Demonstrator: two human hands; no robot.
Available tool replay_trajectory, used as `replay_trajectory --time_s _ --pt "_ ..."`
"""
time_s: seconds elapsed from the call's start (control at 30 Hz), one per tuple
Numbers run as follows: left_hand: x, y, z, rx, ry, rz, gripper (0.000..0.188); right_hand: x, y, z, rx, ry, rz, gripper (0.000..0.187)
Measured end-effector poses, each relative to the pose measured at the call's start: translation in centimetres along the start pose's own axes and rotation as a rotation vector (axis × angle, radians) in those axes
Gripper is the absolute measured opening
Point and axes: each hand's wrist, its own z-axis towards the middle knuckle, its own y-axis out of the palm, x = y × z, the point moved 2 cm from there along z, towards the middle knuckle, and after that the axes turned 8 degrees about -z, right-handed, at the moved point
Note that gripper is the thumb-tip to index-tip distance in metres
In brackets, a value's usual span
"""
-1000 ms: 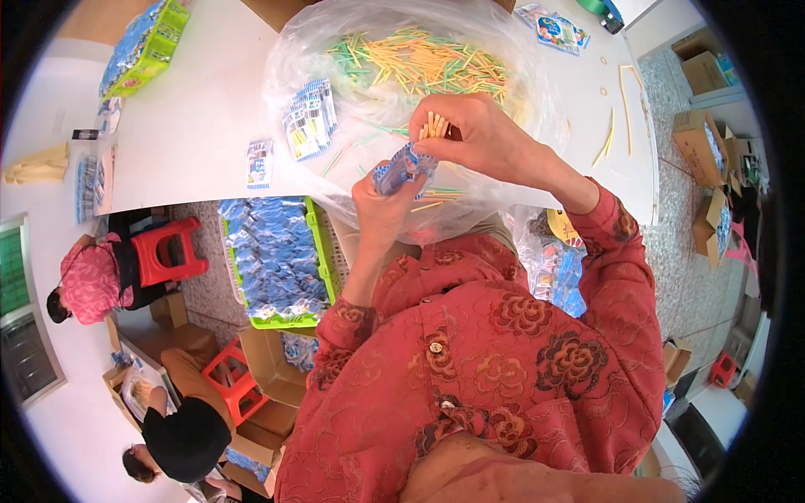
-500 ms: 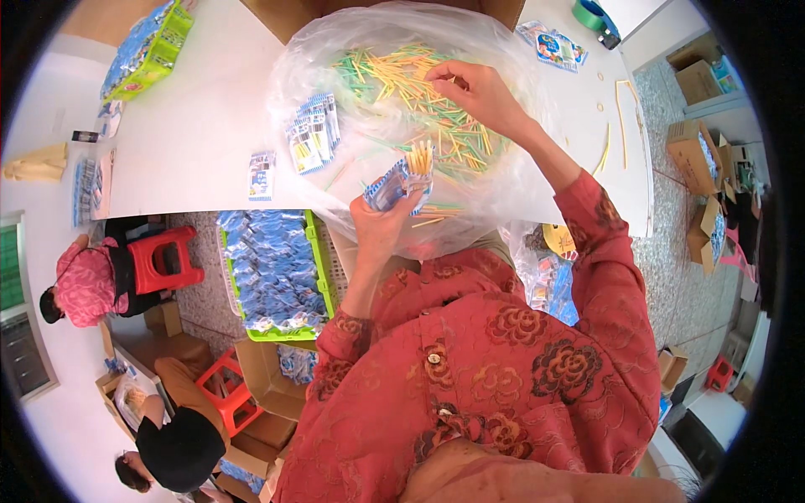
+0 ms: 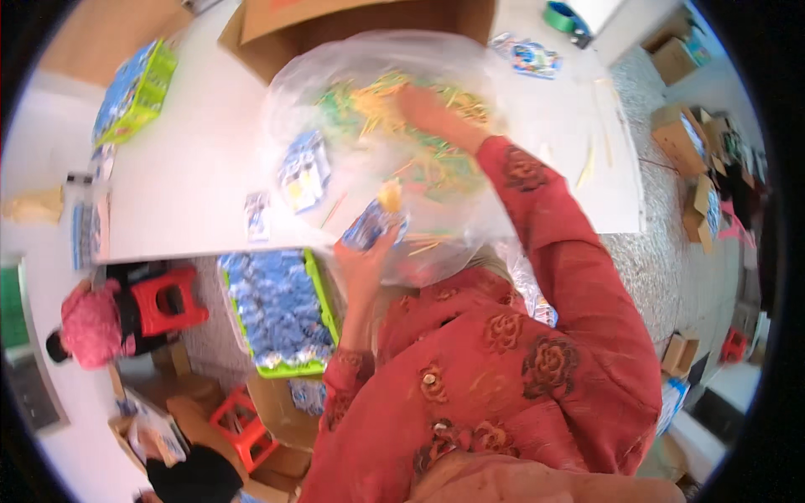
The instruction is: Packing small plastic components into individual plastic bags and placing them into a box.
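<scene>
The left hand (image 3: 362,256) is clamped around a blue-and-white printed packet (image 3: 365,228), whose mouth faces up and away from the wrist. A bundle of pale yellow sticks (image 3: 390,194) stands out of that mouth, just above the fingertips. Ahead and to the right, the right hand (image 3: 422,109) is at the heap of thin yellow and green sticks (image 3: 381,94) — too blurred to tell whether its fingers are apart or together, or whether they hold anything.

The heap lies on a clear plastic bag (image 3: 281,109), spread out beneath and around the right hand. A few loose sticks (image 3: 426,245) lie just right of the left hand; beyond that hand, to its left, is a stack of printed packets (image 3: 305,172), with a single packet (image 3: 256,216) farther left on the white table (image 3: 189,176). Nearer the body and left of the left hand, a green crate (image 3: 291,370) holds many blue packets.

The step in hand looks like gathering sticks from the heap. The next move seems to call for a light pinch on the right — and a steady, upright packet on the left.
</scene>
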Motion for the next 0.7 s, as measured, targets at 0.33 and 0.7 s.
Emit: replay_trajectory --time_s 0.33,0.7 --pt "-2.1 -1.6 -0.7 0.106 0.077 -0.084 0.045 -6.8 -1.9 -0.7 0.157 -0.030 0.032 0.011" --pt "-1.2 -0.3 -1.0 0.047 0.088 -0.082 0.046 -4.0 -3.4 -2.2 0.300 -0.051 0.309 0.011"
